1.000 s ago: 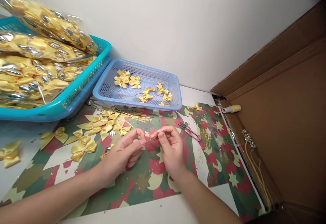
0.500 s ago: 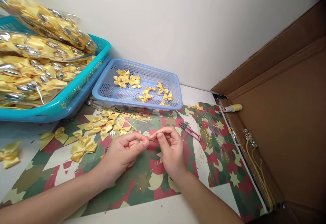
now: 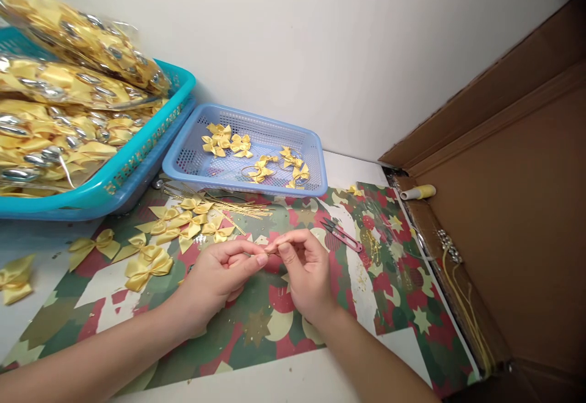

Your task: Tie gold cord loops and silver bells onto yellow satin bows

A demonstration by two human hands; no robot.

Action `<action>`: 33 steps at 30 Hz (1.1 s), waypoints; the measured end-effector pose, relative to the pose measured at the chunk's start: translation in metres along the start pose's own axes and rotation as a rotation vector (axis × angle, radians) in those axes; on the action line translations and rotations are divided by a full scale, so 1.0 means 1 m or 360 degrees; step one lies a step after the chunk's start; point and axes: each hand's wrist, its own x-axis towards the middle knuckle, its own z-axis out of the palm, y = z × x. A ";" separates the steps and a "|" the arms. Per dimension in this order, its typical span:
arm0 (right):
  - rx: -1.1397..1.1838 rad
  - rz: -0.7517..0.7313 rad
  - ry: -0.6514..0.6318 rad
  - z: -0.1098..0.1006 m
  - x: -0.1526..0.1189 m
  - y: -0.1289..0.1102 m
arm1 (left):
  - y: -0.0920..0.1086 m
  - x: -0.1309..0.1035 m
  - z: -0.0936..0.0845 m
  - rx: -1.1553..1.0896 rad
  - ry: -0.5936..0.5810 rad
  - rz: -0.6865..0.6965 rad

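Note:
My left hand (image 3: 215,284) and my right hand (image 3: 307,272) meet fingertip to fingertip over the patterned sheet. Thumb and forefinger of each are pinched on a thin gold cord (image 3: 273,254), most of it hidden by the fingers. Left of my left hand lie several yellow ribbon bows (image 3: 149,267). Just beyond the hands is a bundle of gold cords (image 3: 247,209). Thread snips (image 3: 341,234) with pink handles rest to the right of my right hand.
A blue basket (image 3: 245,188) with several bows stands behind the hands. At left, a turquoise basket (image 3: 137,157) is heaped with bagged bows. Cardboard (image 3: 508,207) walls the right side, with a thread cone (image 3: 418,192) and silver beads (image 3: 448,246) along its foot.
The view has shifted very slightly. Both hands keep the same pinch at nearly the same spot, the right fingertips a touch closer to the left ones.

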 end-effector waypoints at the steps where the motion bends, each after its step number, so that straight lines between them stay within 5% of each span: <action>1: 0.0003 0.0003 -0.0009 0.000 0.000 0.000 | 0.000 0.000 0.000 -0.0005 0.0003 -0.0002; 10: -0.0011 -0.0018 -0.0048 0.003 0.000 0.003 | 0.001 0.002 -0.001 -0.0045 -0.0058 -0.0014; 18: 0.0072 0.0395 -0.0489 -0.020 0.019 -0.006 | 0.003 0.001 -0.003 -0.0118 -0.0124 -0.0070; 24: -0.0252 0.0117 -0.0058 -0.053 0.035 -0.034 | 0.003 0.003 -0.005 -0.0194 -0.0184 -0.0124; 26: -0.0432 0.0209 -0.0200 -0.053 0.031 -0.041 | 0.007 0.002 -0.007 -0.0288 -0.0226 -0.0133; 30: -0.0734 0.0387 -0.0850 -0.040 0.012 -0.046 | 0.031 -0.004 -0.012 -0.0601 -0.0296 -0.0022; 33: -0.0799 0.0264 -0.0953 -0.035 0.005 -0.050 | 0.056 -0.013 -0.016 -0.0758 -0.0334 0.0166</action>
